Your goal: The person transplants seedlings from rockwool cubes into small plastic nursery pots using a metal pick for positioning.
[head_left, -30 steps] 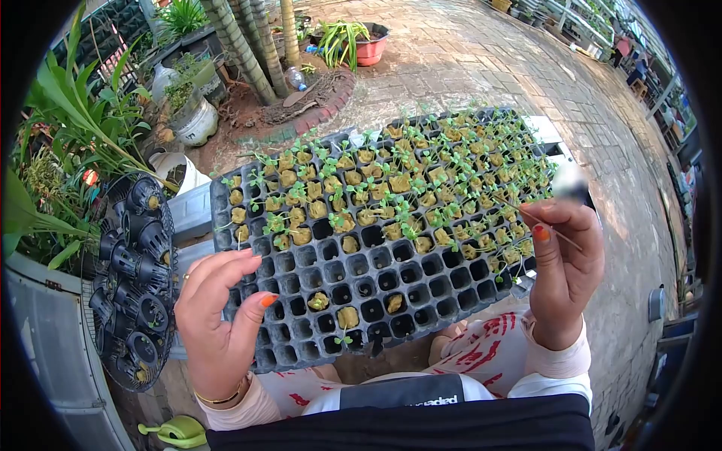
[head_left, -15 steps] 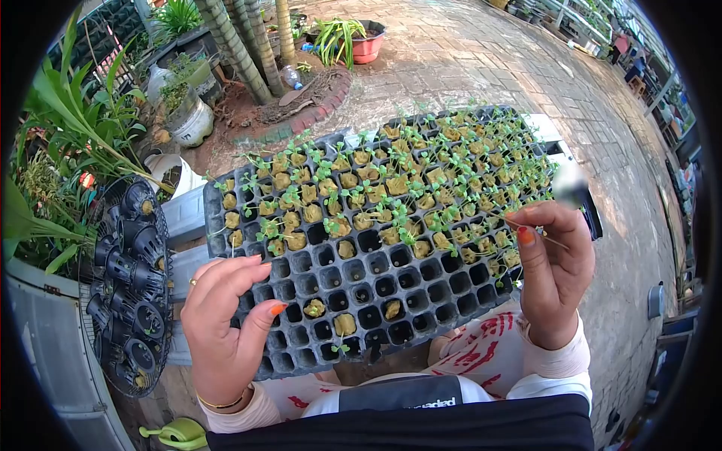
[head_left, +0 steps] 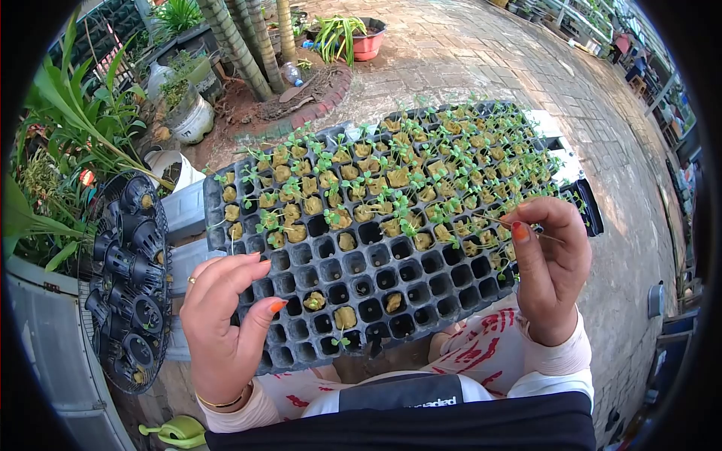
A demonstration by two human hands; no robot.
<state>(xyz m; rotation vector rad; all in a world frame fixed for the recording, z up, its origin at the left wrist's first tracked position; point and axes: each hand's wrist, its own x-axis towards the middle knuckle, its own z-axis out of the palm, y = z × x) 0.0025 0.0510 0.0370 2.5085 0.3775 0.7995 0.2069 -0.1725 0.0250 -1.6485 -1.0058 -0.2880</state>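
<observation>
A black seedling tray (head_left: 301,353) spans the middle, its upper cells filled with green seedlings (head_left: 402,177) in brown plugs. Its lower cells are mostly bare, with a few plugs such as one brown plug (head_left: 345,317). My left hand (head_left: 226,319) is at the tray's lower left edge, fingers and thumb apart, nothing between them. Above the tray's right side, my right hand (head_left: 553,259) pinches a thin brown stick (head_left: 492,219) between thumb and forefinger; its tip points left over the seedlings.
A round wire basket of black net pots (head_left: 135,259) stands at the left. Below it sits a green watering can (head_left: 177,432). White buckets (head_left: 192,120), tree trunks (head_left: 241,52) and a red planter (head_left: 367,41) are beyond the tray. A dark container (head_left: 585,207) lies at the right.
My right hand has shifted slightly left and down with the stick. The pale blur at the tray's upper right corner is gone. My left hand has hardly moved.
</observation>
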